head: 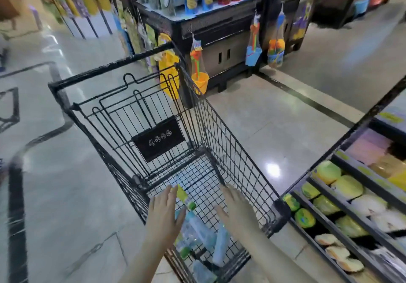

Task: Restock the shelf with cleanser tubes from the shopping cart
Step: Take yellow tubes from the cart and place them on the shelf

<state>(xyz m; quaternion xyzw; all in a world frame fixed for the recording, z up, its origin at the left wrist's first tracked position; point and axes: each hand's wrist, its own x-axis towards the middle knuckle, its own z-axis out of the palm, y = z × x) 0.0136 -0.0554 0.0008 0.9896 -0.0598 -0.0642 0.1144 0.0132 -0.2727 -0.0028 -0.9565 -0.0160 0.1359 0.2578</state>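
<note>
A black wire shopping cart (pixel 222 129) stands in front of me on the shop floor. Several cleanser tubes lie in its near end: a yellow-green tube with a green cap (pixel 184 197) and pale blue tubes (pixel 220 245). My left hand (pixel 163 214) reaches into the basket with fingers spread, just left of the green-capped tube and holding nothing. My right hand (pixel 236 208) hovers over the basket's right side, also spread and empty. The picture is blurred by motion.
A shelf (pixel 342 223) with sponges and round yellow-green packs runs along the right. A dark display stand (pixel 219 47) with hanging toy nets and yellow buckets stands beyond the cart. Tiled floor lies to the left and ahead.
</note>
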